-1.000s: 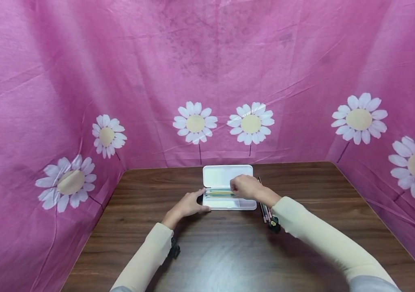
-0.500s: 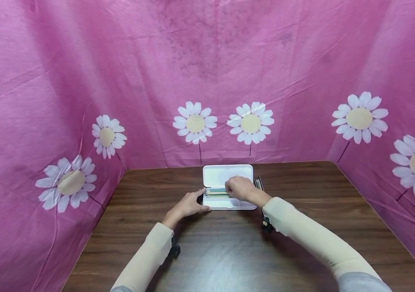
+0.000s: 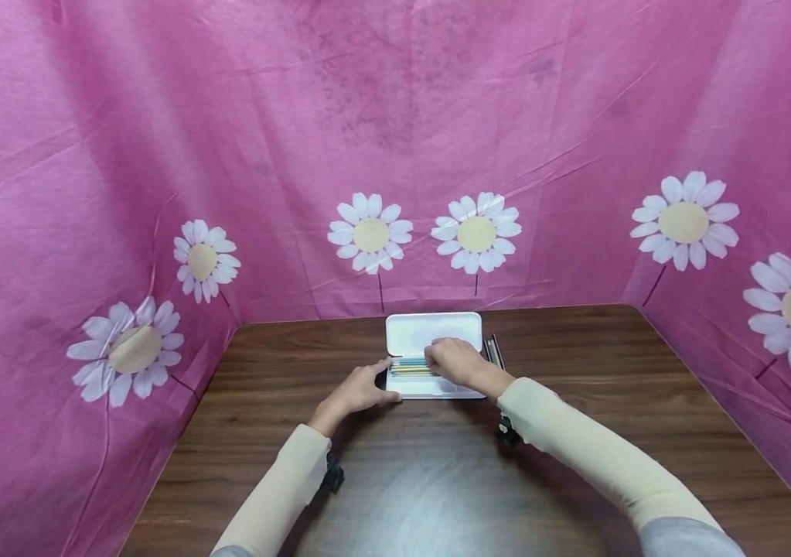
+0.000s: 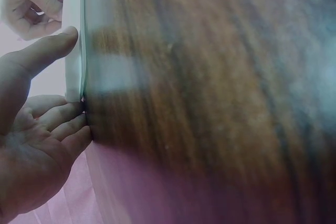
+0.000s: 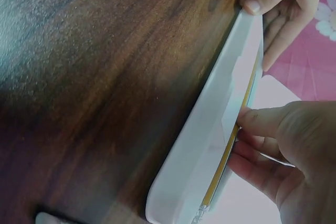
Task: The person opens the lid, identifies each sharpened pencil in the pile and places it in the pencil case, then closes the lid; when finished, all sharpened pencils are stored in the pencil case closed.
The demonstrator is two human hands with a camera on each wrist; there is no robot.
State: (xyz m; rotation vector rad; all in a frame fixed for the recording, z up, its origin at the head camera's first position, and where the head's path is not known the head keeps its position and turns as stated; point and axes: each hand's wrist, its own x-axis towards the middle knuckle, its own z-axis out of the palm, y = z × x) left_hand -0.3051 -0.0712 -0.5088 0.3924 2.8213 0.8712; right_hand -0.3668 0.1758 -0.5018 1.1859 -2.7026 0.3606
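A white pencil case (image 3: 433, 334) lies with its lid up at the back middle of the table, several colored pencils (image 3: 409, 367) inside it. My left hand (image 3: 360, 389) holds its left end, thumb on the front corner and fingers along the side. My right hand (image 3: 458, 361) reaches into the case over the pencils' right part. In the right wrist view its thumb and fingertips pinch at a yellow pencil (image 5: 215, 179) along the case wall (image 5: 184, 153); how many pencils it holds is hidden. The left wrist view shows the left thumb against the case edge (image 4: 74, 72).
Several dark and pale pencils (image 3: 494, 352) lie on the table just right of the case, partly behind the right hand. Brown wood-grain table (image 3: 423, 480) stretches in front. A pink cloth (image 3: 284, 193) with white daisies hangs behind and at both sides.
My right hand has shifted a little left over the pencils, and its forearm moved left too, covering part of the loose pencils. The left hand and the case keep their places.
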